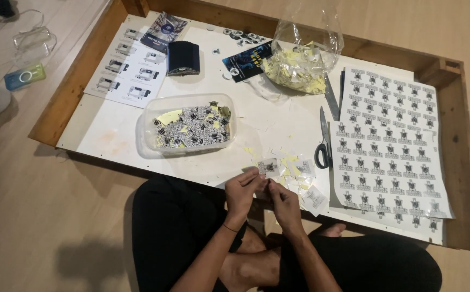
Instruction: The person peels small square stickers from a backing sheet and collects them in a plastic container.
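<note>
Near the bottom centre of the frame the left hand (241,190) and right hand (284,201) are drawn together, both pinching one small cut sticker (268,167) between fingertips, held just above the near edge of the desk (110,135), probably so its backing can be worked loose. Yellow backing scraps (290,168) lie on the desk right behind it. Scissors (324,141) rest just to the right, within reach, beside uncut sticker sheets (391,146) filling the right side. A clear plastic tub (189,125) of cut stickers sits at centre left, and a clear bag (302,57) of yellow scraps stands at upper centre, keeping waste apart
</note>
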